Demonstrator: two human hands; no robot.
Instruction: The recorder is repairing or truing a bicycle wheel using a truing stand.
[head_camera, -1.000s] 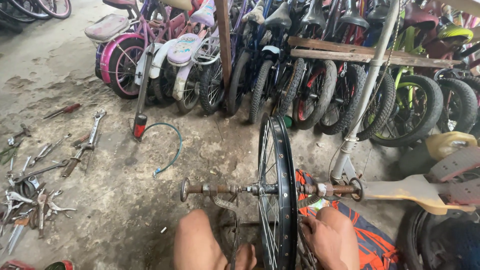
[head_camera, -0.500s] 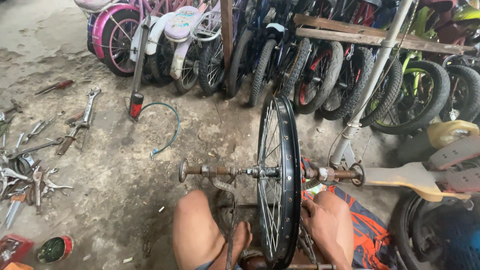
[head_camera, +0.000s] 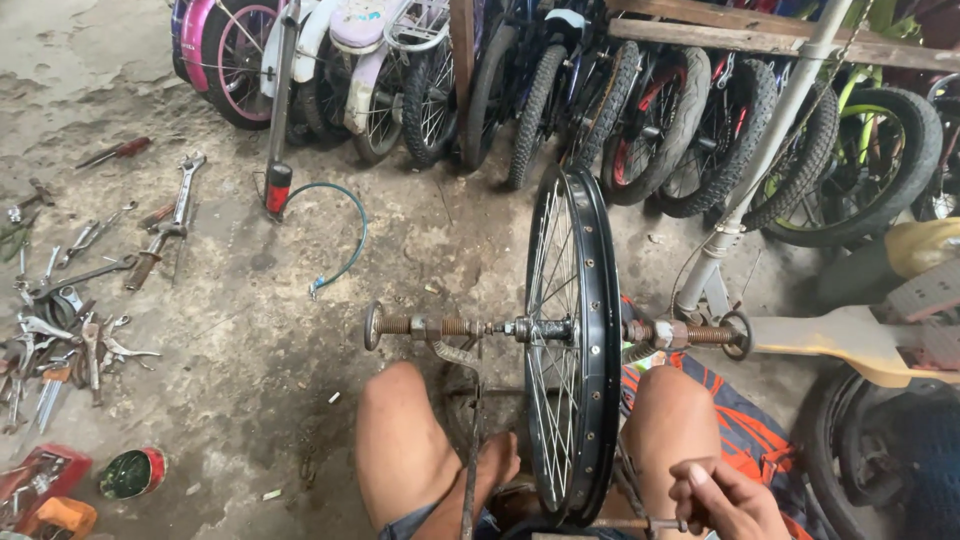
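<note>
While the black spoked bike wheel (head_camera: 572, 345) stands upright on a rusty stand, the right hand (head_camera: 725, 497) pinches a thin metal rod (head_camera: 640, 523) low beside its rim; the left hand is out of sight.

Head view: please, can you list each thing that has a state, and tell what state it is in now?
Bare wheel rim: upright, no tyre, clamped on a threaded axle stand.
Right hand: closed on a thin metal rod beside the rim's bottom.
Left hand: not in view.
Floor pump: standing upright, hose loose on the floor.
Wrenches: scattered flat on the concrete.
</note>
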